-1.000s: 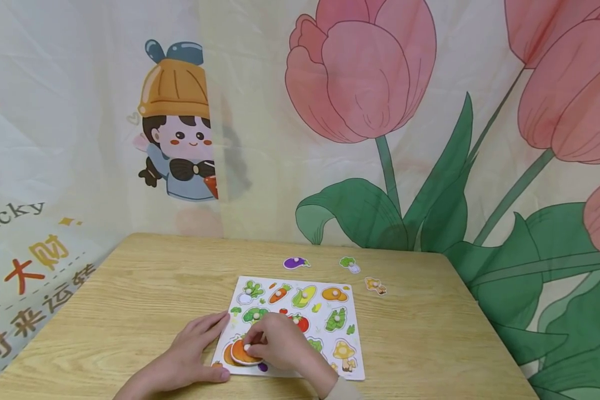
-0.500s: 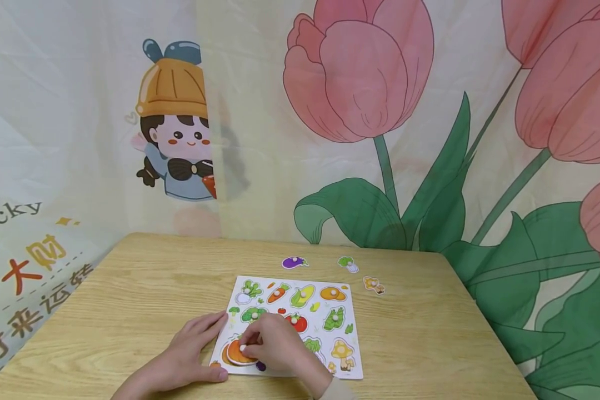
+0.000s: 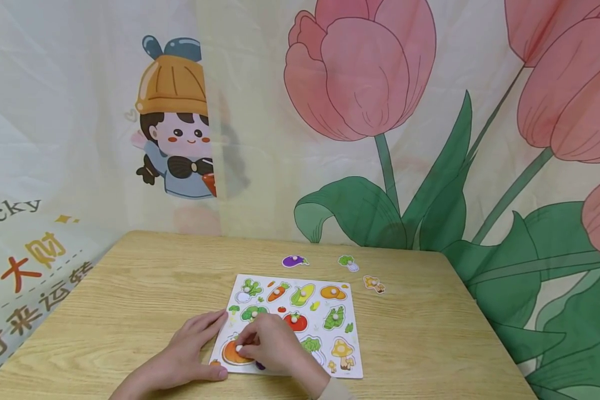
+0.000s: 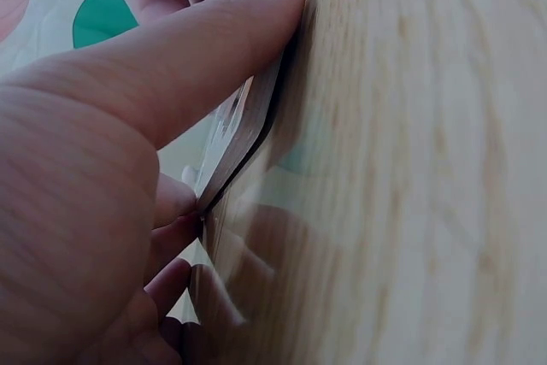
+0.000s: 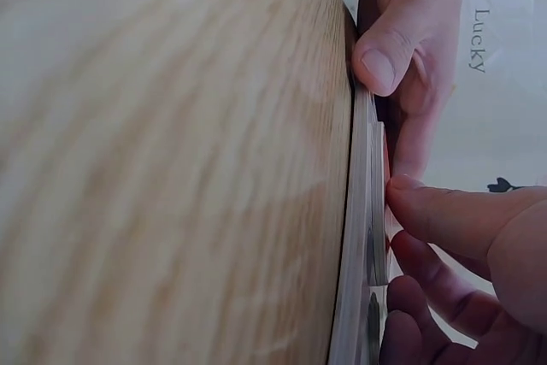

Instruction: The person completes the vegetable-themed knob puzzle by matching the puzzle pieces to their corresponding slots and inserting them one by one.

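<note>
My right hand point(image 3: 275, 343) pinches the small white knob of an orange pumpkin puzzle piece point(image 3: 232, 355). The piece lies over the pumpkin picture at the near left of a white vegetable puzzle board point(image 3: 320, 364); in the right wrist view its edge point(image 5: 379, 220) stands proud of the board. My left hand point(image 3: 182, 350) rests at the board's near left corner, fingers along the left side and thumb point(image 4: 256, 6) against the front edge. Knobbed pieces such as a carrot point(image 3: 278, 292), a corn cob point(image 3: 302, 294) and a tomato point(image 3: 295, 321) sit in the board.
Beyond the board, an eggplant piece point(image 3: 293, 261), a bok choy piece point(image 3: 349, 263) and a mushroom piece point(image 3: 375, 284) lie loose on the wooden table point(image 3: 420, 333). A mushroom picture point(image 3: 342, 353) shows at the board's near right. A printed cloth hangs behind the table.
The pumpkin piece has shifted slightly left in my right hand, and now covers the printed pumpkin that showed beside it. My left hand has stayed at the corner.
</note>
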Tool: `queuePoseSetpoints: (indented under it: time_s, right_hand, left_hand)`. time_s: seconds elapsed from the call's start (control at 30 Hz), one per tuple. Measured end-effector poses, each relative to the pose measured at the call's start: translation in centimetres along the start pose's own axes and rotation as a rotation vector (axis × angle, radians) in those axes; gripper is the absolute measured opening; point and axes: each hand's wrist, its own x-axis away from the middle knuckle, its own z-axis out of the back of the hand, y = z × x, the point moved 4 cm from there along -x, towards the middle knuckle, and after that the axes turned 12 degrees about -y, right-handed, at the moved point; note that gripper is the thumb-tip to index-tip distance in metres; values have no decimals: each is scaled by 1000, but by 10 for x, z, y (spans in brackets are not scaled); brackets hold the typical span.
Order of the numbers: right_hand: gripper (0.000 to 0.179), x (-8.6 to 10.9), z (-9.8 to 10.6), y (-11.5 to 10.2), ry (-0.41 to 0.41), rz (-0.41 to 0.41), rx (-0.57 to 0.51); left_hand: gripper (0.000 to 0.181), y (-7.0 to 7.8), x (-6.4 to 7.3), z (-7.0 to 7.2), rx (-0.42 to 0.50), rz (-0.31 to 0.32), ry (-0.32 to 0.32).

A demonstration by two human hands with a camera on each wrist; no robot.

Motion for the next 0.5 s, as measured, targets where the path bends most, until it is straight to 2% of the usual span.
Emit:
queuePoseSetpoints:
  time_s: [0.5]
  right_hand:
    - [4, -2, -2, -2, -6, -1, 5]
  left_hand:
    - [113, 1, 0, 0, -2, -4, 6]
